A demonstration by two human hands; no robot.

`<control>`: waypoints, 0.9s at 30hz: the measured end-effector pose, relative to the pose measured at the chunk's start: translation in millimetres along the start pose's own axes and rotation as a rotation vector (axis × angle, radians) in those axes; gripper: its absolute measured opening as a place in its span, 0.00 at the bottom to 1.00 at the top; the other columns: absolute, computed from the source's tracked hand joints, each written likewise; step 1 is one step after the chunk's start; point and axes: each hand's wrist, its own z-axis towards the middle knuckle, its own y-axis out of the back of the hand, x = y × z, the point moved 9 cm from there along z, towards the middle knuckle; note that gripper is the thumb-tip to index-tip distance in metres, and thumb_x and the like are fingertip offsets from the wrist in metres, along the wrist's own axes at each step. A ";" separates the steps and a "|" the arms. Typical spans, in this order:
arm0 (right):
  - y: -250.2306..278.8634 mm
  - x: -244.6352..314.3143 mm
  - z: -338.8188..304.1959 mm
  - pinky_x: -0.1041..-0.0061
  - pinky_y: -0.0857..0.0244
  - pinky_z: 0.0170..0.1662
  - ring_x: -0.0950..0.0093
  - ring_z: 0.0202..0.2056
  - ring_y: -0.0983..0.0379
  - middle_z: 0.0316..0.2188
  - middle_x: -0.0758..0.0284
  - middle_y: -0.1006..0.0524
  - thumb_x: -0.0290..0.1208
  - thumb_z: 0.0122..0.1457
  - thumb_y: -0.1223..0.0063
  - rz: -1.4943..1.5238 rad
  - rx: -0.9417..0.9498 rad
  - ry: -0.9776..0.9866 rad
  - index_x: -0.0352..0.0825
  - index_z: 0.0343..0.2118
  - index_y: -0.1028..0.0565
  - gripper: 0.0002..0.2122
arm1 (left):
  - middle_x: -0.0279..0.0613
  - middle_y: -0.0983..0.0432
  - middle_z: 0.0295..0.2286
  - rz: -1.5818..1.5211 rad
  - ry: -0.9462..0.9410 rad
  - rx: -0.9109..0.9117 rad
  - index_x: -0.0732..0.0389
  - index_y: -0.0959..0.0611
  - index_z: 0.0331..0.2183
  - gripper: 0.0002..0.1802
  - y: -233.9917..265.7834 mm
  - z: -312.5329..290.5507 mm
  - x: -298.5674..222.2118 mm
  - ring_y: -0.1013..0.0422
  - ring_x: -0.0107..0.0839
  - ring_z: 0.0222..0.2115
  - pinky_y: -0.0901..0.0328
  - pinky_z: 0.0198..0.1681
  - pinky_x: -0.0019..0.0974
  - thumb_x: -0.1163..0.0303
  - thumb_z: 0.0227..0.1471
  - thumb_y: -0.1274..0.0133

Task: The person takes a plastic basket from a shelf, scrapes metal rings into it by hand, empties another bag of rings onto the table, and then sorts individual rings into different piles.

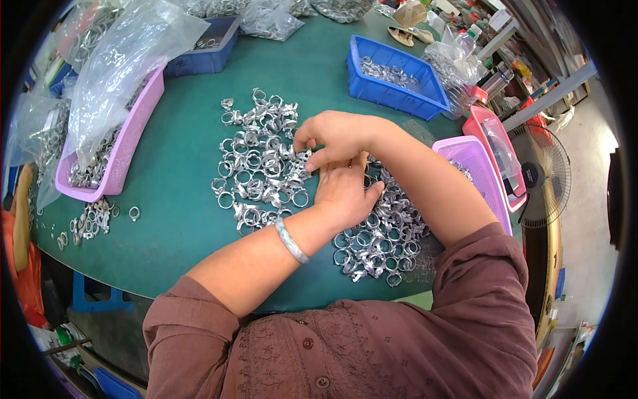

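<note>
Two heaps of silvery metal rings with small raised heads lie on the green table. My arms cross between the left heap (256, 153) and the right heap (382, 243). My right hand (335, 136) reaches over to the left heap, its fingers curled and its thumb bent in at a metal ring (310, 158) on the heap's edge. Beneath it, my left hand (342, 193) points away from me beside the right heap, thumb stretched out and apart from the one finger that shows. The right wrist hides its other fingers. A marbled bangle circles my left wrist.
At the left stands a pink basket (136, 143) with metal parts and plastic bags; loose rings (93, 219) lie near it. A blue tray (399, 100) holds parts at the far right. Another pink basket (482, 169) and a fan (541, 176) are beyond my right arm.
</note>
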 end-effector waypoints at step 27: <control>3.6 -47.1 -3.4 0.65 0.35 0.36 0.61 0.33 0.29 0.29 0.61 0.26 0.23 0.41 0.47 -0.087 -0.066 -0.235 0.33 0.25 0.26 0.06 | 0.60 0.43 0.50 -0.019 -0.088 -0.089 0.68 0.35 0.50 0.33 5.0 -2.9 -6.8 0.48 0.58 0.53 0.52 0.57 0.53 0.61 0.46 0.45</control>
